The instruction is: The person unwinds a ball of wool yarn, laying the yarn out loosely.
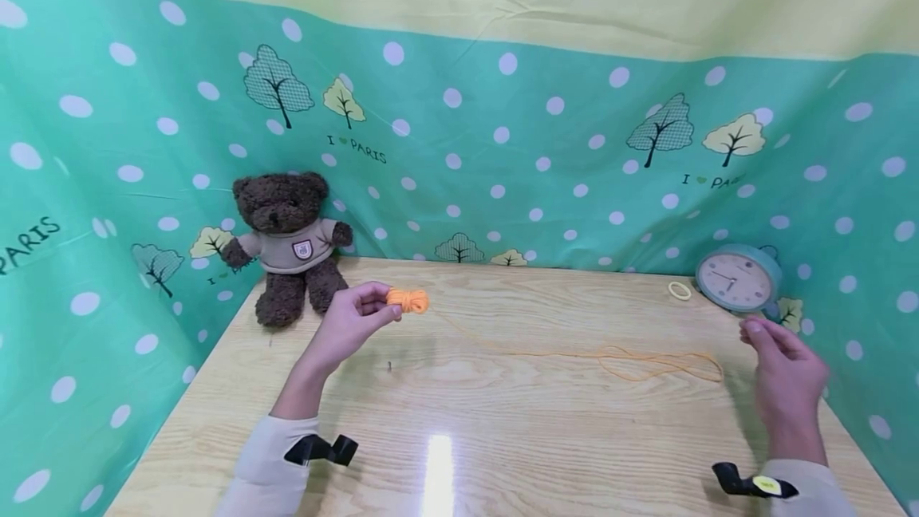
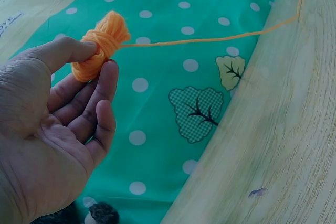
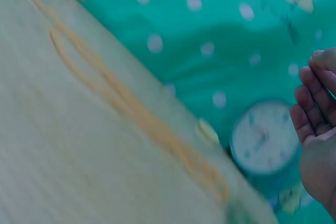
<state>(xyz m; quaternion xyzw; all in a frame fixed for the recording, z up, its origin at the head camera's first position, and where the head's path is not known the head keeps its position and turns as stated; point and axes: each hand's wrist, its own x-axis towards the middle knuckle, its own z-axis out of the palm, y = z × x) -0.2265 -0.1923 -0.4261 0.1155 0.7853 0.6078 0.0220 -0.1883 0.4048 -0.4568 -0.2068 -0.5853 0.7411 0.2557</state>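
Observation:
In my left hand (image 1: 359, 317) I pinch a small skein of orange yarn (image 1: 409, 301) between thumb and fingertips, raised over the table's left side. The left wrist view shows the skein (image 2: 102, 45) bound round its middle. One strand runs from it to the right, down to loose loops of yarn (image 1: 660, 361) lying on the table. My right hand (image 1: 790, 369) is raised past the right end of these loops. Its thumb tip is close to the index fingertip, the other fingers are loosely bent, and nothing shows between them in the right wrist view.
A brown teddy bear (image 1: 290, 242) in a grey shirt sits at the back left of the wooden table (image 1: 502, 413). At the back right stand a round teal clock (image 1: 735, 278) and a pale yellow ring (image 1: 679, 290). A green dotted curtain (image 1: 495, 158) hangs behind.

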